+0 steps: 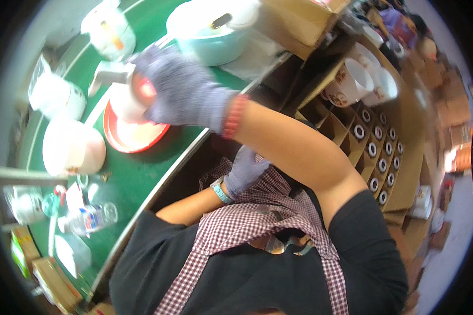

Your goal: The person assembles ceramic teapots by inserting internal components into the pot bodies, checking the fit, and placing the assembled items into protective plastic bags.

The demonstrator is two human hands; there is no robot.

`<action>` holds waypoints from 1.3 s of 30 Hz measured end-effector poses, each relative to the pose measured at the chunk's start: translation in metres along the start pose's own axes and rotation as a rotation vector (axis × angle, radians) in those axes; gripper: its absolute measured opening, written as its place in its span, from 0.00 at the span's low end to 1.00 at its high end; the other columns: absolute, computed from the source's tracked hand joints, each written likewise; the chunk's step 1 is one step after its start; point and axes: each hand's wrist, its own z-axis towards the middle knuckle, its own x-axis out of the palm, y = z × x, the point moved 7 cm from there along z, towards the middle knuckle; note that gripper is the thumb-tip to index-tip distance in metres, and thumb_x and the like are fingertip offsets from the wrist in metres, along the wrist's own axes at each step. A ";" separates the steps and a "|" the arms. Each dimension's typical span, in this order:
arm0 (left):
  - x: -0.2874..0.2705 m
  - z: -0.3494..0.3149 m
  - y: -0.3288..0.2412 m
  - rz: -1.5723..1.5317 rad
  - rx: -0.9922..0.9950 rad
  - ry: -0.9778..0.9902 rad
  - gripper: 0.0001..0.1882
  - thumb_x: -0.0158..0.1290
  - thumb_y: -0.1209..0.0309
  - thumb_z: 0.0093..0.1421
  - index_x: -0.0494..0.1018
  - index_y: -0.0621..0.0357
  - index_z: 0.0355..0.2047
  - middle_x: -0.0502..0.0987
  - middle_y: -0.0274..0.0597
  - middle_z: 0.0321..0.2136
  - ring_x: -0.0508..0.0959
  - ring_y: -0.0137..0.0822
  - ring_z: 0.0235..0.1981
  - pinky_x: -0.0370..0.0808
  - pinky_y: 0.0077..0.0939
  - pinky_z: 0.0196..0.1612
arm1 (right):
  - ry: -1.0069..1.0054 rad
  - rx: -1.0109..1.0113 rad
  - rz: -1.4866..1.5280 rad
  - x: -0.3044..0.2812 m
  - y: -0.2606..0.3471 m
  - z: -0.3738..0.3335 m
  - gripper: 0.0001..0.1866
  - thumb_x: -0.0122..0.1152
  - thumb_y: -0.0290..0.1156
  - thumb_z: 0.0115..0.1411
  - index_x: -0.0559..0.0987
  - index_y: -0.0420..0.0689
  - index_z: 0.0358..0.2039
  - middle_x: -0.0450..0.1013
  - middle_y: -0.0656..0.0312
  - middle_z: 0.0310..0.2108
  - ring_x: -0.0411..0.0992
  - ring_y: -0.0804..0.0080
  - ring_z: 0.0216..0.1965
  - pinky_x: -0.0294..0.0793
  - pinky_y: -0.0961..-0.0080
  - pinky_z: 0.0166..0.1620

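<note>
My right hand [178, 86], in a grey knit glove with a red band at the wrist, reaches across to the left over the green table. Its fingers are blurred but closed around a white-and-red object with a pale grey arm [110, 74], whose kind I cannot make out. Beneath it lies a round red tray [142, 140]. Close to my body, my left hand [244, 172], also gloved and with a pale blue watch [222, 193], rests against the checked apron [215, 226]. Its fingers are curled on a fold of the cloth, partly hidden.
White tubs [73, 147] and a light-blue basin [210, 47] stand on the green table [142, 173]. A clear bottle [94, 218] lies nearer. To my right, an open cardboard carton [399, 194] has dividers, several ring-topped items and printed white buckets [352, 81].
</note>
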 end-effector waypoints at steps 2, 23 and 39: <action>-0.010 -0.007 -0.015 0.025 -0.046 0.000 0.17 0.65 0.71 0.58 0.79 0.66 0.46 0.83 0.47 0.42 0.81 0.38 0.45 0.77 0.34 0.49 | 0.171 0.027 -0.139 0.027 0.010 0.020 0.25 0.69 0.46 0.50 0.80 0.44 0.45 0.77 0.55 0.45 0.78 0.53 0.46 0.80 0.54 0.41; 0.264 0.155 -0.022 0.284 0.424 0.518 0.31 0.59 0.69 0.65 0.63 0.59 0.66 0.71 0.48 0.59 0.75 0.40 0.55 0.73 0.37 0.61 | -0.949 0.485 1.207 -0.193 -0.151 -0.321 0.36 0.70 0.41 0.62 0.66 0.38 0.63 0.72 0.50 0.56 0.72 0.61 0.56 0.74 0.62 0.59; 0.430 0.247 -0.074 1.081 0.539 0.737 0.36 0.70 0.50 0.48 0.75 0.56 0.53 0.77 0.54 0.46 0.79 0.50 0.48 0.76 0.40 0.55 | -1.720 1.075 0.468 -0.290 -0.016 -0.707 0.39 0.63 0.39 0.61 0.60 0.38 0.69 0.67 0.55 0.60 0.67 0.62 0.61 0.65 0.63 0.66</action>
